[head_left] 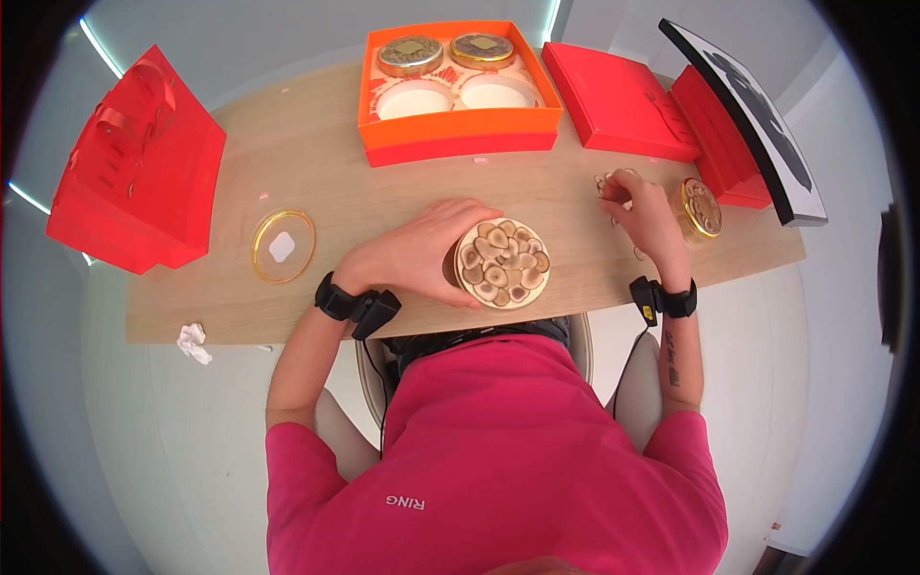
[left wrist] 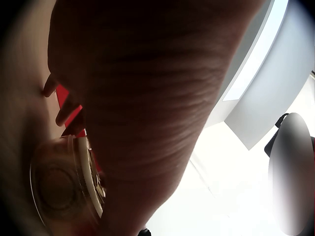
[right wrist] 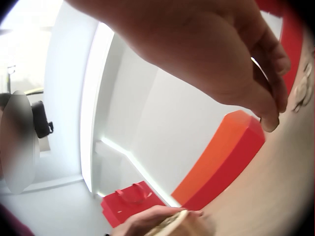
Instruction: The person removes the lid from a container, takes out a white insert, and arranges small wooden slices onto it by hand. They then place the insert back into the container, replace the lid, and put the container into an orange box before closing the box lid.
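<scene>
In the head view, my left hand (head_left: 426, 251) curls around the side of a round clear jar (head_left: 503, 264), whose top is covered with brown-edged slices (head_left: 498, 242). The left wrist view shows the jar's clear wall (left wrist: 54, 189) beside the dark underside of my left hand (left wrist: 142, 98). My right hand (head_left: 647, 218) is above the table's right part, fingers bent, close to loose slices (head_left: 602, 182). In the right wrist view, its thumb and fingertips (right wrist: 275, 115) are close together near the loose slices (right wrist: 302, 91); whether they pinch anything cannot be told.
A gold-rimmed jar (head_left: 701, 208) stands right of my right hand. An orange-red box (head_left: 460, 137) holds two lidded jars at the back. Red boxes (head_left: 623, 101) and a framed picture (head_left: 757, 105) are at the right. At left are a gold-rimmed lid (head_left: 283, 246), red bag (head_left: 144, 172) and crumpled tissue (head_left: 194, 343).
</scene>
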Action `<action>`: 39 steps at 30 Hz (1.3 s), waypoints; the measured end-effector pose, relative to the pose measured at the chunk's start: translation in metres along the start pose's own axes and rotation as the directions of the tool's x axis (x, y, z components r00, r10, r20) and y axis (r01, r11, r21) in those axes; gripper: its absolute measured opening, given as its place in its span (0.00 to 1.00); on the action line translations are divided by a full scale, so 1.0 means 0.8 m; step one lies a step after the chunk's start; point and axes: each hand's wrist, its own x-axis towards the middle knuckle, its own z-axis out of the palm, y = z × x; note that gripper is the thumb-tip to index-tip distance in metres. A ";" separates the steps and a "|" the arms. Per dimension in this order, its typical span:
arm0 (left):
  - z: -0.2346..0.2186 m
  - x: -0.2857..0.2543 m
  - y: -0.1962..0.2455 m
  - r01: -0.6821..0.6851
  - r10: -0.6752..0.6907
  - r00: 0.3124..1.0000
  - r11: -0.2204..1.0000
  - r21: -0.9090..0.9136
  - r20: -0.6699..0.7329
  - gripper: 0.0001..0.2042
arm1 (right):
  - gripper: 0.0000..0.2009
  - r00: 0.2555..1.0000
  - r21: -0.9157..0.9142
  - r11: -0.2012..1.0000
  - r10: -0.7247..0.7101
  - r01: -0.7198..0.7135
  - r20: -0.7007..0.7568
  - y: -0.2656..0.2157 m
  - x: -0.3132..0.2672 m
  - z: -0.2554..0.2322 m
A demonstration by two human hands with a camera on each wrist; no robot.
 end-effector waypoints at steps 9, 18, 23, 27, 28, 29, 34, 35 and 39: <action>0.006 -0.003 -0.010 -0.046 0.047 0.998 0.999 0.015 -0.039 0.53 | 0.07 0.975 0.287 0.950 -0.166 0.119 0.146 -0.116 -0.026 0.000; 0.007 -0.003 -0.009 -0.039 0.040 0.999 0.999 0.016 -0.032 0.54 | 0.06 0.984 0.226 0.958 -0.178 0.177 -0.015 -0.115 -0.024 0.024; 0.008 -0.003 -0.010 -0.059 0.060 0.997 0.998 0.028 -0.041 0.55 | 0.07 0.986 0.071 0.994 -0.076 0.087 -0.147 -0.069 -0.014 -0.003; 0.005 -0.002 -0.004 -0.046 0.049 0.998 0.998 0.045 -0.050 0.57 | 0.10 0.987 -0.152 0.985 0.062 -0.085 -0.150 -0.006 -0.010 -0.018; 0.005 -0.002 -0.003 -0.036 0.038 0.998 0.999 0.036 -0.054 0.57 | 0.11 0.985 -0.221 0.967 0.094 -0.124 -0.144 0.008 -0.010 -0.016; 0.005 -0.003 -0.002 -0.025 0.026 0.998 0.999 0.027 -0.059 0.57 | 0.12 0.986 -0.223 0.964 0.123 -0.146 -0.114 0.017 -0.009 -0.013; 0.003 -0.001 -0.001 0.000 0.000 0.999 1.000 0.005 -0.048 0.57 | 0.15 0.987 -0.164 0.973 0.151 -0.160 -0.063 0.035 0.002 0.007; 0.003 -0.002 -0.001 0.001 -0.001 0.999 1.000 0.002 -0.046 0.57 | 0.15 0.988 -0.164 0.975 0.144 -0.151 -0.054 0.036 0.004 0.009; 0.002 -0.003 -0.002 0.005 -0.005 1.000 1.000 -0.023 -0.029 0.56 | 0.14 0.991 -0.155 0.978 0.132 -0.136 -0.035 0.032 0.006 0.013</action>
